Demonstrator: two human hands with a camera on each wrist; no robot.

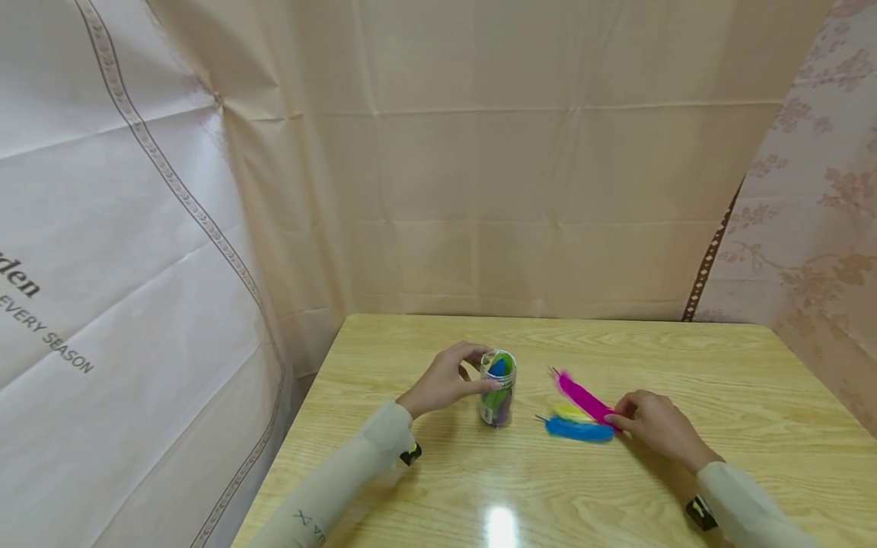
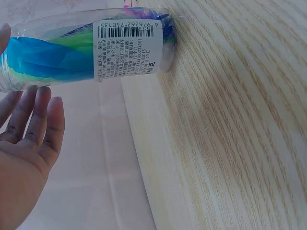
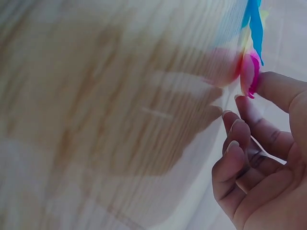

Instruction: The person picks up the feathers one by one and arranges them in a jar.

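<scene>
My left hand [image 1: 448, 377] grips the neck of a clear jar [image 1: 498, 403] standing on the table, its thumb in front and fingers behind. Blue, green and purple feathers [image 2: 53, 57] fill the jar, and a white barcode label [image 2: 127, 45] is stuck on its side. My right hand [image 1: 661, 426] pinches one end of a magenta feather [image 1: 585, 398] between thumb and index finger; the other fingers curl loosely. Beside that feather lie a blue feather [image 1: 580, 430] and a yellow feather [image 1: 572, 412], the yellow one partly hidden.
The wood-grain table [image 1: 603, 502] reaches back to a beige cloth [image 1: 514, 190]. A white printed cloth [image 1: 137, 304] hangs at the left, and a floral cloth [image 1: 815, 243] at the right.
</scene>
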